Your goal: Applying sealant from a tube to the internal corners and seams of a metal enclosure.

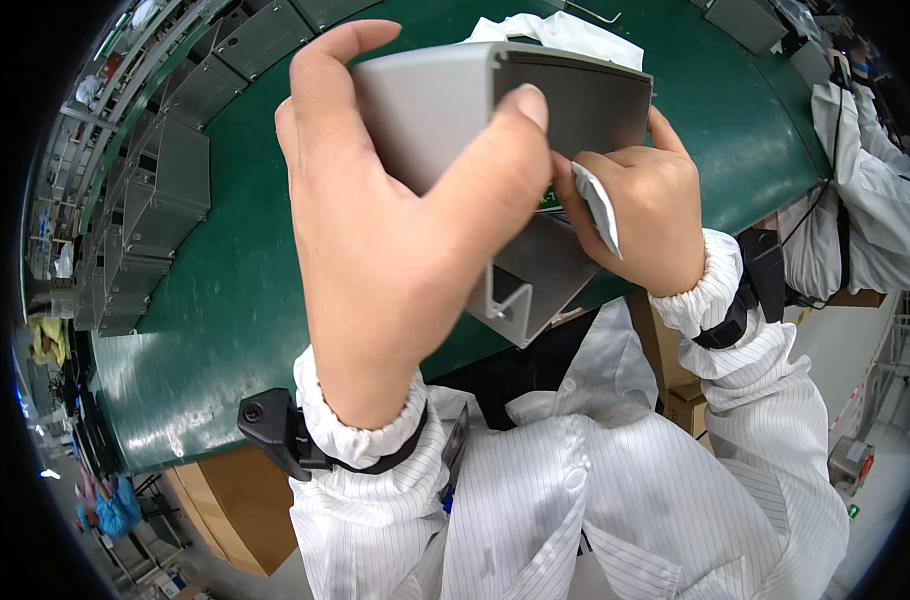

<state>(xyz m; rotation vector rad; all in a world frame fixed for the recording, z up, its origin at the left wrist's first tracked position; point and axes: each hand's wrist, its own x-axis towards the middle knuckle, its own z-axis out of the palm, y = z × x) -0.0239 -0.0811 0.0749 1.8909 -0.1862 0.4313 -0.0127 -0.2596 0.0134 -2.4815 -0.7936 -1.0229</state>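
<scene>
The grey metal housing (425,115) is held up in front of the person, tilted and clear of the green table (240,260), its dark inner side partly facing the camera and a bent lip showing at its lower end. Working on it in mid-air seems to call for a steady left-hand grip, with the thumb kept off the edge being worked and the free end braced, since the sheet edges look thin enough to catch a finger (or snag the thin piece at the right hand). Turning the inner face squarely to the eyes would probably help too. The left hand (385,240) spans the housing with thumb and forefinger spread wide, the thumb (528,112) laid over the near edge; whether the forefinger's tip touches metal I cannot tell. The right hand (650,205) is curled at the far side, fingers bent closely together, pinching a thin whitish piece (599,210), cloth or paper, while one finger reaches behind the panel, its contact hidden. Beyond lies a white cloth (585,38), and similar grey housings (170,185) line the table's left side.
</scene>
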